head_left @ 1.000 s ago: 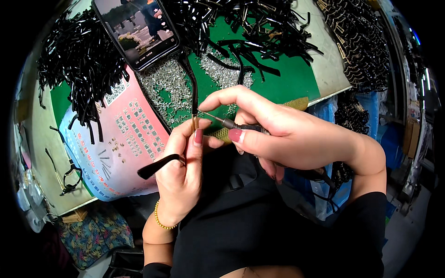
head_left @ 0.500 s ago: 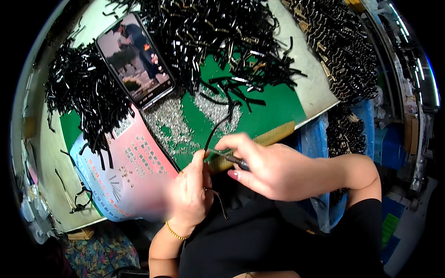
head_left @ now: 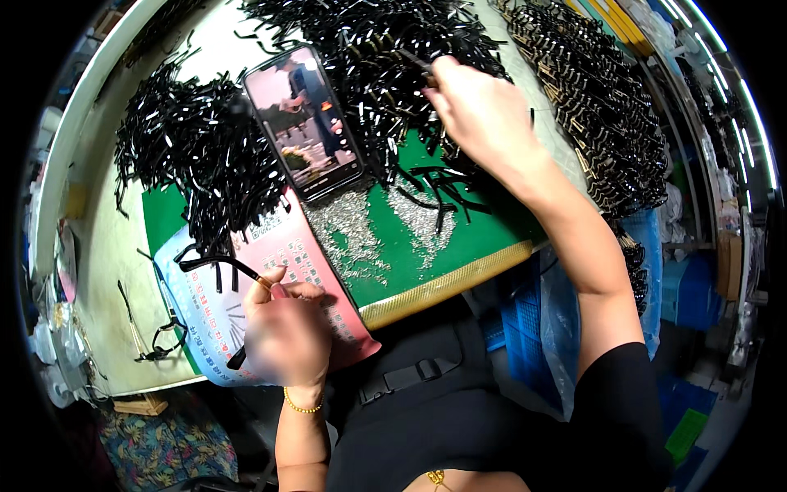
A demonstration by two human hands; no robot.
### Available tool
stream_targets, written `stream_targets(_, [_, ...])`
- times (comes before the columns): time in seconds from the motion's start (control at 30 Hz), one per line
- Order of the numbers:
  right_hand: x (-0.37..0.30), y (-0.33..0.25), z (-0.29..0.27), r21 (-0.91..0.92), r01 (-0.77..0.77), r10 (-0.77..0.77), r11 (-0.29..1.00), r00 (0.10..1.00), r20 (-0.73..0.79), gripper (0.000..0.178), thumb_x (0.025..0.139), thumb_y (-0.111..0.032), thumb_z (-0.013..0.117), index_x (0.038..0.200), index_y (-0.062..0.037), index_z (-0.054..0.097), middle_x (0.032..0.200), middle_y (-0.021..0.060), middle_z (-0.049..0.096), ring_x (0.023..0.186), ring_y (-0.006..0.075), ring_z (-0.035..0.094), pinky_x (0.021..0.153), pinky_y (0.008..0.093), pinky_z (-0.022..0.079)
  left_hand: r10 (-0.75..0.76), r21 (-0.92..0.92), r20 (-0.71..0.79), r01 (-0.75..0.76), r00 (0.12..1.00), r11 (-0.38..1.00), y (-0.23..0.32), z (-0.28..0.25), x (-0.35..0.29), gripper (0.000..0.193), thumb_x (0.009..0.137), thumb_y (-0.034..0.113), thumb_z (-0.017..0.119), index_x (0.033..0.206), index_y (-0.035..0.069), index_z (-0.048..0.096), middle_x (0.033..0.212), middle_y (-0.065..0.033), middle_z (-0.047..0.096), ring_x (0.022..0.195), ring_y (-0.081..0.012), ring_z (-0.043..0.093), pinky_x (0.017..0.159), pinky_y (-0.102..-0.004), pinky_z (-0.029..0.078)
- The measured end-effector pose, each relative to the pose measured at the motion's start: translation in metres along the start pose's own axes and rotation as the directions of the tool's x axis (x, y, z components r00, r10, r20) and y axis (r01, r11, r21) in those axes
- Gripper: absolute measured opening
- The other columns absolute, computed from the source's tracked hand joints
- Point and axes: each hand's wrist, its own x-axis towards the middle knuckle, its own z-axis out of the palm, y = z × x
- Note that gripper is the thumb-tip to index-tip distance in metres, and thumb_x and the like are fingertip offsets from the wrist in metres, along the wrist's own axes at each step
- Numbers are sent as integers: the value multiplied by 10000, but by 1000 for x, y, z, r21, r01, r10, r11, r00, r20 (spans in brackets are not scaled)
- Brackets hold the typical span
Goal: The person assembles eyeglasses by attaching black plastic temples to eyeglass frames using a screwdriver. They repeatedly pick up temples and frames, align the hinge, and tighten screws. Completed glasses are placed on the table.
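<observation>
My left hand [head_left: 291, 332], with a gold bracelet at the wrist, is closed on a black eyeglass temple [head_left: 215, 259] above a pink and blue printed sheet [head_left: 201, 316]. The temple's curved end points left; another dark piece shows beside the hand. Farther off, my right hand [head_left: 484, 115] reaches over the large pile of black temples [head_left: 369, 90], its fingers closed round a screwdriver [head_left: 416, 61] whose thin shaft points to the upper left. Whether that hand touches the pile I cannot tell. Small silver metal parts [head_left: 422, 225] lie in heaps on the green mat [head_left: 393, 287].
A phone [head_left: 303, 123] playing a video leans among the temples. Another black pile [head_left: 197, 156] lies left of it. Stacked black and gold temples [head_left: 607, 123] line the right side. A ridged yellow strip [head_left: 451, 283] edges the mat. A blue crate [head_left: 525, 336] stands below the table.
My right hand with the screwdriver has moved away from the left hand, up and over the far pile. My left hand has shifted left and lower with the temple. The view has shifted too.
</observation>
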Motion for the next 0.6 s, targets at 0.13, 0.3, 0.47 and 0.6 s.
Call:
stream_targets(0.13, [-22,-46,-72,179,2,5,984,999,-39,157,939,-138,676,1016,-28,595,835,131,670,676,306,670,606,372,538,83,-58,-110,-90,990,994,-10,-10,-3,279,1117,179,375,1323,17,470,942,-141,684,497,-29,349,461,-187,303])
stream_targets(0.3, [-72,-104,-90,801,-555,-435,224,679,592,174,975,-173,662,1068,-32,622,900,88,658,789,205,664,698,320,513,217,-79,-275,-247,937,966,-14,-21,-9,299,1123,181,349,1361,27,444,1016,-182,667,720,-133,545,636,-274,489])
stream_targets(0.47, [-98,-117,-70,625,-663,-521,412,391,759,316,978,-276,643,1141,-19,559,1011,188,684,830,364,684,711,434,519,-190,118,28,185,981,976,15,-27,-8,267,1113,169,418,1296,-8,499,986,-105,692,858,-116,624,810,-256,507])
stream_targets(0.6, [-118,-95,-76,526,-74,-288,847,769,570,318,904,-73,594,1208,-28,512,978,166,540,746,322,657,575,388,537,-251,114,225,230,941,966,14,-32,-7,282,1116,190,412,1277,-23,505,989,-121,695,896,-158,667,844,-279,526])
